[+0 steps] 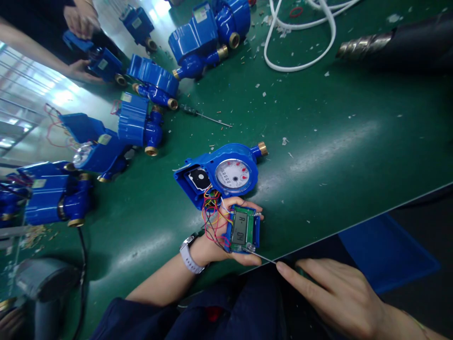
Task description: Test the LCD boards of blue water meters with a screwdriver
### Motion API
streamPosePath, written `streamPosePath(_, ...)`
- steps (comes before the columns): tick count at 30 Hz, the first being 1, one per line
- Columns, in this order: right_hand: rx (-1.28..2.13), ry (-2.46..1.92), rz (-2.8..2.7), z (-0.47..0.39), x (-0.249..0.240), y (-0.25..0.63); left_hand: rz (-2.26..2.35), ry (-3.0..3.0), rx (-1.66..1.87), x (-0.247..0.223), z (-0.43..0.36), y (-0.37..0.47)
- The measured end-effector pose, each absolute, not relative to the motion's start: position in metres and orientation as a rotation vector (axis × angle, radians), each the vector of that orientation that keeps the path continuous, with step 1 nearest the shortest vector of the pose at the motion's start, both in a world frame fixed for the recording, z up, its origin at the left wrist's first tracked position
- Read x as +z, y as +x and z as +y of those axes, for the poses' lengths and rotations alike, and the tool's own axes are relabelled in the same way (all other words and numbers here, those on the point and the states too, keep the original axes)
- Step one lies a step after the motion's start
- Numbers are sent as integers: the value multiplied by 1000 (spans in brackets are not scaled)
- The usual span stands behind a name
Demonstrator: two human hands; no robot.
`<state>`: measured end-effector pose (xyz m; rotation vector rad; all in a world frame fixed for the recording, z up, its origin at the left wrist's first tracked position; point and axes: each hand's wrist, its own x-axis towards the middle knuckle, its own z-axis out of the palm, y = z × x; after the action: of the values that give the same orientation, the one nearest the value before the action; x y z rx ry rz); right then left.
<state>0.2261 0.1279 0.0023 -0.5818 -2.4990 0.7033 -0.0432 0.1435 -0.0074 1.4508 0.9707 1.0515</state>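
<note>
Wrapped round a blue-framed circuit module (239, 228) with a lit-free grey display, my left hand (221, 229) holds it near the table's front edge. Coloured wires (211, 210) run from the module into the open compartment of a blue water meter (233, 175), which lies just beyond with its round dial facing up. My right hand (329, 293) grips a thin screwdriver (264, 257), index finger stretched along it; its tip is at the module's lower edge. The handle is mostly hidden by the hand.
Several blue meters (132, 120) line the table's left and far side. Another screwdriver (208, 118) lies beyond the open meter. A white cable (297, 68) and a black tool with a metal end (368, 45) are far right. A scanner (46, 278) stands left. Another person's hands (81, 23) hold a meter.
</note>
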Motion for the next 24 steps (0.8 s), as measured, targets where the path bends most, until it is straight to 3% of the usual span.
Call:
streamPosePath(10,703,-622,-2456,128,3,222,895,1365,1118,-10,142,-41)
streamPosePath(18,1134,-604,-2433,158,43,225,884,1482,1021,-8,146,-49)
streamPosePath(24,978,-522,-2593,172,60,225,830,1513,975,-10,148,-53)
